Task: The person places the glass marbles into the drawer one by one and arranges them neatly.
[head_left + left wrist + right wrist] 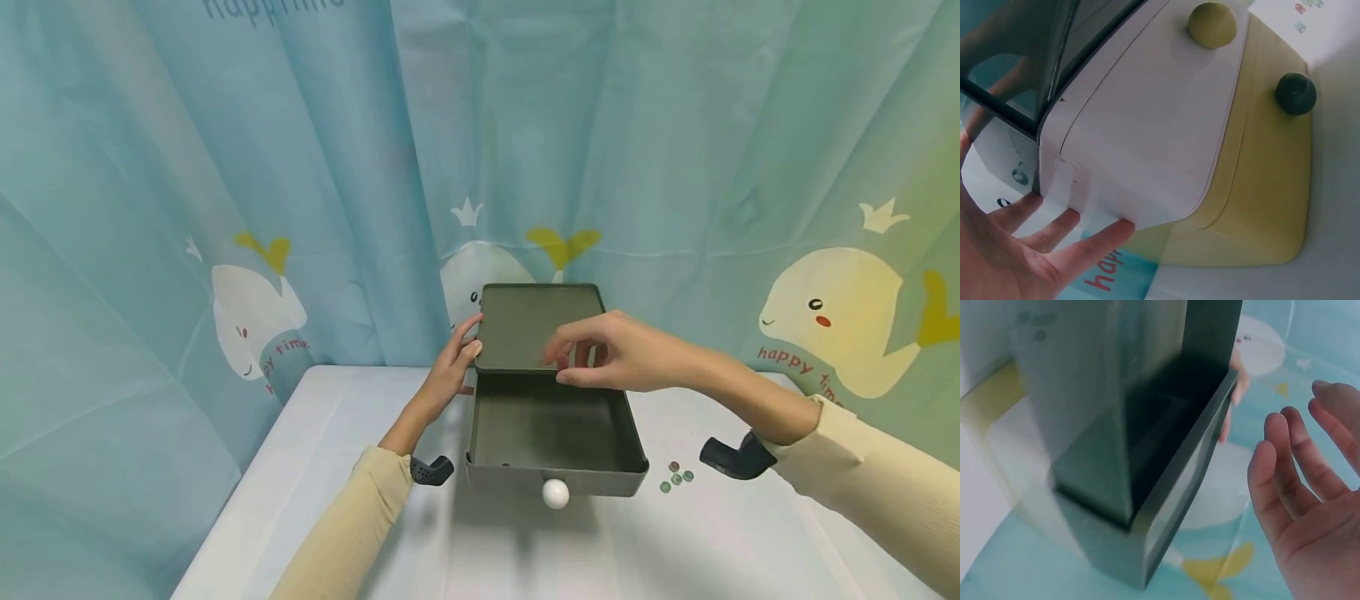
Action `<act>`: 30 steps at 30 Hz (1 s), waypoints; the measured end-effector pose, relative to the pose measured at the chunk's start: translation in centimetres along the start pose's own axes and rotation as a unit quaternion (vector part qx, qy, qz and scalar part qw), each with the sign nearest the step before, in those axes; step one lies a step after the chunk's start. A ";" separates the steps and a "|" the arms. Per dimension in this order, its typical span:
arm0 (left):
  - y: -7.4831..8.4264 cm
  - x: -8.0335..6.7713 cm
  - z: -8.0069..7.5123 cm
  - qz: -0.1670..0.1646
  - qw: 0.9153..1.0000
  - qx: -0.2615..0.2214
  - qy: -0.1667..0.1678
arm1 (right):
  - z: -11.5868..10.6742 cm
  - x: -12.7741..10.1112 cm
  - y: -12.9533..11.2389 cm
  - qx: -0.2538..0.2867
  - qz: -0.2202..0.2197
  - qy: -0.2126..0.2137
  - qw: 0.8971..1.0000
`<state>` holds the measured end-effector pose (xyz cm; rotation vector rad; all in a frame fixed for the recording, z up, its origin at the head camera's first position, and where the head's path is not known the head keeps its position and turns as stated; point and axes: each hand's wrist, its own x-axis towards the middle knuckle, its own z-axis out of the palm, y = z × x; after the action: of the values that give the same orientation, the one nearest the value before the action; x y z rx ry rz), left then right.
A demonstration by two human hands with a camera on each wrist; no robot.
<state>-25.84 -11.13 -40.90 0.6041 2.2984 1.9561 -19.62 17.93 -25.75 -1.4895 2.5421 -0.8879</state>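
Observation:
A small drawer cabinet with a dark green top (540,325) stands on the table. Its green upper drawer (558,479), with a white knob (556,493), is pulled out, showing its inside. In the left wrist view, a white drawer with a yellow knob (1211,25) and a yellow drawer with a dark green knob (1295,94) lie below. My left hand (452,364) touches the cabinet's left side, its fingers extended against the white wall. My right hand (618,354) hovers over the back of the pulled-out drawer, fingers loosely bent and holding nothing.
Several small round green and brownish pieces (677,478) lie on the white table (300,500) right of the drawer. Behind the cabinet hangs a blue-green curtain (675,167) printed with whales. Dark mounts (738,457) are on both wrists.

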 end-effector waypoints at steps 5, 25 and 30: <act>0.1 0.1 -0.1 -0.001 1.000 0.005 0.001 | -0.9 -2.3 1.1 -0.001 0.027 0.048 0.998; 0.1 0.0 0.0 0.005 1.000 0.006 0.000 | -1.8 -7.5 4.8 -0.014 0.048 0.131 0.990; 0.1 0.0 0.0 0.006 1.000 0.004 -0.001 | -1.5 -8.5 5.3 -0.021 0.074 0.138 0.987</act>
<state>-25.81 -11.11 -40.82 0.6218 2.3078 1.9519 -19.80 27.50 -29.12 -1.2418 2.8358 -1.0919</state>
